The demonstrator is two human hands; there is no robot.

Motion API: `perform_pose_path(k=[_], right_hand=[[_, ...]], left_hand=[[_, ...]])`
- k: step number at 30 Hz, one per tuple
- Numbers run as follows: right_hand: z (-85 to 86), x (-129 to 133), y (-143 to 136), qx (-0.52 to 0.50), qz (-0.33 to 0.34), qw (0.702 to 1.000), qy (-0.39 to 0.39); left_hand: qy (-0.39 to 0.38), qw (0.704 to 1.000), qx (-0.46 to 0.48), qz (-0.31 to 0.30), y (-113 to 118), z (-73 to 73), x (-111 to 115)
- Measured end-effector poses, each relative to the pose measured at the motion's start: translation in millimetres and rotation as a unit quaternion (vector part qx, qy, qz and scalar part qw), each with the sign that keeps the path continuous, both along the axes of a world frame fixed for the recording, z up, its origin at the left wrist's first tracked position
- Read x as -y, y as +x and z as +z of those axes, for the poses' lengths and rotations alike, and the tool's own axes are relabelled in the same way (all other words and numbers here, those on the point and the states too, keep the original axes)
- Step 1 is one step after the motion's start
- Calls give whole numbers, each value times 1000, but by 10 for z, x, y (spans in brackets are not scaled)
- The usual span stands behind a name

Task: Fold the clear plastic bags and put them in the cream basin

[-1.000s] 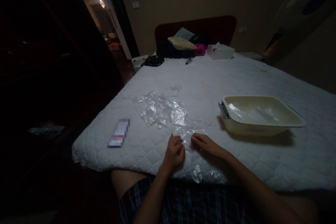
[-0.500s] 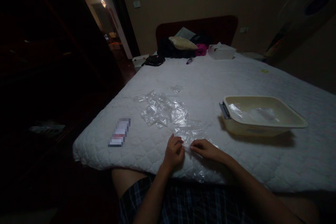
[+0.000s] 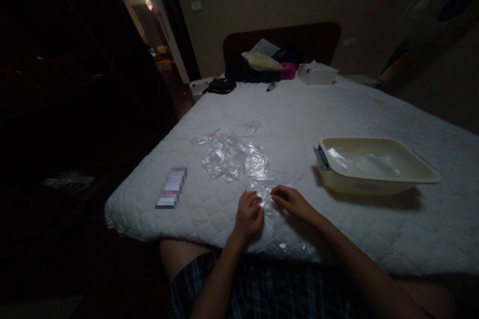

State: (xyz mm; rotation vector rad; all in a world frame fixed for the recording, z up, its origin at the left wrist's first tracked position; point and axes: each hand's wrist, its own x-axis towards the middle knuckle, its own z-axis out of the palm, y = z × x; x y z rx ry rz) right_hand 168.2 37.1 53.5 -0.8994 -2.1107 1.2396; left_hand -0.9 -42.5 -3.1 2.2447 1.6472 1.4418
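A clear plastic bag [image 3: 268,204] lies on the white quilted bed cover, stretching from between my hands down to the bed's front edge. My left hand [image 3: 249,215] rests at its left side, fingers curled, with the bag's edge apparently between fingertips and thumb; the contact is hard to see in dim light. At the right, my right hand [image 3: 294,203] hovers over the bag with fingers bent and slightly apart, gripping nothing visible. Just beyond both hands spreads a crumpled pile of clear plastic bags [image 3: 232,157].
A cream plastic bin [image 3: 377,187] with a grey side latch stands at the right, clear plastic inside. To the left lies a blurred-out phone-shaped object [image 3: 171,188]. Farther back are a white box [image 3: 317,74], a pillow [image 3: 262,61] and dark cloth. A fan [image 3: 441,15] stands at right.
My right hand has loosened its pinch and moved slightly up and away over the plastic bag. The left hand stays nearly in place.
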Motion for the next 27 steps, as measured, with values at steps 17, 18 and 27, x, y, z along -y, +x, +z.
perform_pose_path(k=[17, 18, 27], right_hand=[[-188, -120, -145, 4, -31, 995, 93], [-194, -123, -153, 14, -30, 994, 106], [-217, -127, -212, 44, -50, 989, 131]], left_hand=[[-8, 997, -15, 77, 48, 60, 13], [-7, 997, -11, 82, 49, 47, 7], [-30, 991, -8, 132, 47, -31, -37]])
